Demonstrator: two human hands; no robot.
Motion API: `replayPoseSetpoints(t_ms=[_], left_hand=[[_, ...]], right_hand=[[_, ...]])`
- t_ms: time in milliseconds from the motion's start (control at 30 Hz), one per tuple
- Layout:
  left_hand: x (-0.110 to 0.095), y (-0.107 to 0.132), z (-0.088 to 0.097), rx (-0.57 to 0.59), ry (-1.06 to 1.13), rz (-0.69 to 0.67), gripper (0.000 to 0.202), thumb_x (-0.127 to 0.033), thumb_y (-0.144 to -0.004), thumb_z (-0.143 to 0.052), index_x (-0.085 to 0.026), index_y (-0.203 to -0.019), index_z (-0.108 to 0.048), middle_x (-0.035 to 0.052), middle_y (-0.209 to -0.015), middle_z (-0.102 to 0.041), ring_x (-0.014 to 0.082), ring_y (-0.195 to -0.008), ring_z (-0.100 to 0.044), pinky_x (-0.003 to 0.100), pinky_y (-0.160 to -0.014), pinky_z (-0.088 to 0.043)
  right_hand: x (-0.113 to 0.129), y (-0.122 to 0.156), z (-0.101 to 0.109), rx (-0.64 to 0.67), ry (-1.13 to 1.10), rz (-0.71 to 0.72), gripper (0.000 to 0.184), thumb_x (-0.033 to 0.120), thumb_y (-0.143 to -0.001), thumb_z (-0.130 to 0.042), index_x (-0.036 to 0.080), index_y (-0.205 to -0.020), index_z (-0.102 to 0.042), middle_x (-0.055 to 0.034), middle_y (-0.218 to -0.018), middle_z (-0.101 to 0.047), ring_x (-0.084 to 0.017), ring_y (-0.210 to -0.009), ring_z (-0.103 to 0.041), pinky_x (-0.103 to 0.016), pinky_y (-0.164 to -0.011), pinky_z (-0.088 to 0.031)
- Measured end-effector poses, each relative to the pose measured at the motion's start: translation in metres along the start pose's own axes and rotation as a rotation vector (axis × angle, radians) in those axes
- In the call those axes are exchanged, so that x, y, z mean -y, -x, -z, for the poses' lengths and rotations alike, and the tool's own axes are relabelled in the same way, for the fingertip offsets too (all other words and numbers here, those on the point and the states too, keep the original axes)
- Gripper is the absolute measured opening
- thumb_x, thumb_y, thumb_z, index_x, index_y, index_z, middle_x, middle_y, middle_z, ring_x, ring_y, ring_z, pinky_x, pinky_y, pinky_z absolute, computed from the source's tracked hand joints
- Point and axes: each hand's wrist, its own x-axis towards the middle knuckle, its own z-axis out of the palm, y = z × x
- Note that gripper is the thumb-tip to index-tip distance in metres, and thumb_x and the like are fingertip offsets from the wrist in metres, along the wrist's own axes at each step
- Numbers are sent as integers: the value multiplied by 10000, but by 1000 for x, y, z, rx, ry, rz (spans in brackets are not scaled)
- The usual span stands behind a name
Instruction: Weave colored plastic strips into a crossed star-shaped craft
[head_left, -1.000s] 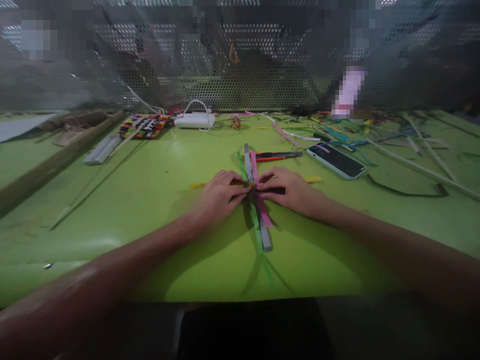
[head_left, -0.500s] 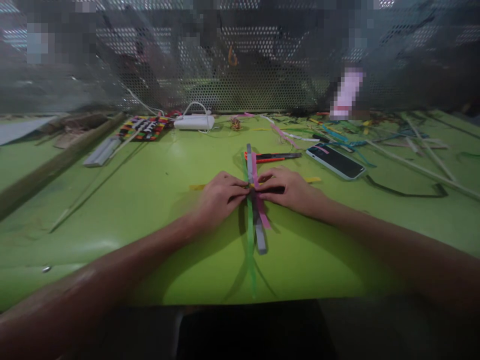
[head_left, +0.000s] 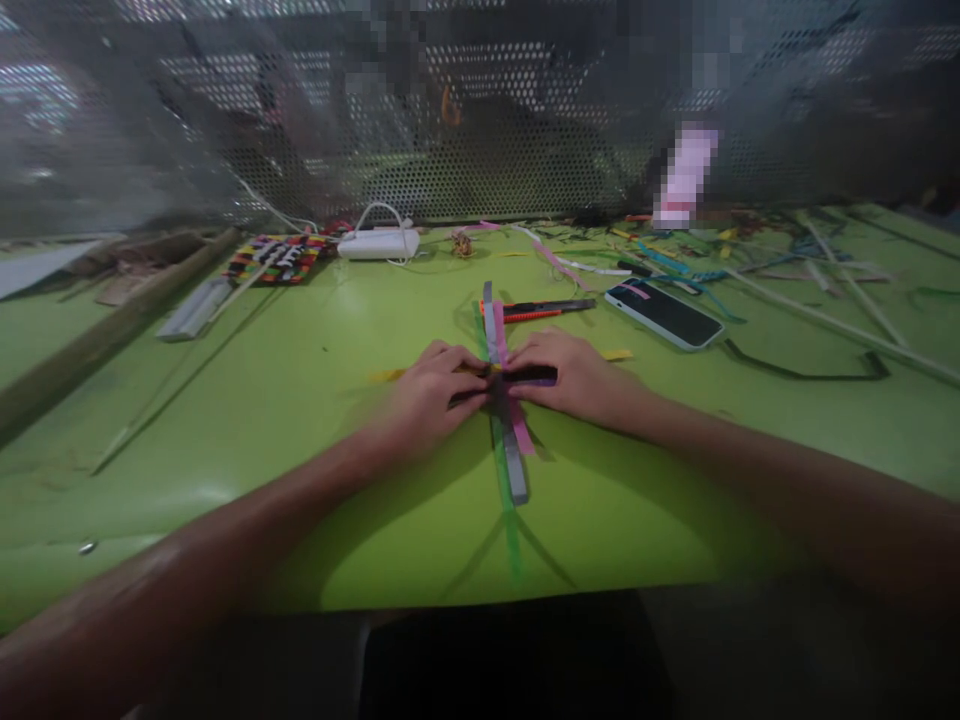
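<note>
Flat strips cross one another at the middle of the table. A grey strip [head_left: 516,475] and a pink strip [head_left: 520,432] run away from me, with a thin green strip [head_left: 511,540] close along the left of the grey one, blurred toward its near end. A yellow strip [head_left: 617,355] runs crosswise beneath my hands. My left hand [head_left: 439,390] is closed, thumb and fingers pinching at the crossing from the left. From the right, my right hand [head_left: 566,372] pinches there too, fingertips near the left ones. The crossing itself is mostly covered by my fingers.
An orange and black box cutter [head_left: 547,309] lies just beyond the strips. Right of it is a phone [head_left: 666,314], near a bent dark strip [head_left: 806,385]. A white power bank-like block [head_left: 379,244], woven multicoloured piece [head_left: 285,258] and bamboo pole [head_left: 112,335] lie left.
The green strip's near part has shifted closer to the grey strip and looks fainter. Both hands keep pinching at the crossing. The whole view has moved slightly.
</note>
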Motion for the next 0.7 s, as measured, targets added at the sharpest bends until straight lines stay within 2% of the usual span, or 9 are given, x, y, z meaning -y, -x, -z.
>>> replayPoseSetpoints(t_ms=[167,333,467,700], left_hand=[[4,-2,-5,-43,42,24,138,-217,-1044,-796,-225,-1119,-912,110,-1194,-837,293,-1142,-731,470,-978,-650],[-5,-7,-3,-52,69,103,135,-200,-1002,-819,-218,-1114,-891,100,-1122,-850,296,-1088,-760,463,-948,-650],[-10,-9,0,-22,40,134,93,-171,-972,-814,-210,-1048,-851,82,-1058,-832,288,-1031,-747,453,-934,-631],[-9,-8,0,0,48,117,94,-147,-995,-750,-210,-953,-806,89,-1109,-818,282,-1096,-734,434,-945,-623]], right_hand=[[-1,0,1,5,-9,-13,220,324,-1043,-863,183,-1208,-894,-127,-1180,-864,-287,-1143,-769,-449,-1081,-567],[-3,-1,0,8,-18,-28,204,321,-1027,-853,223,-1199,-903,-115,-1160,-871,-313,-1115,-780,-499,-1075,-582],[0,-3,0,10,0,-47,208,261,-997,-863,206,-1194,-900,-123,-1161,-870,-322,-1127,-770,-496,-1086,-576],[2,-1,-1,-1,35,-49,114,210,-976,-875,198,-1087,-896,-117,-1145,-853,-303,-1118,-756,-483,-1062,-578]])
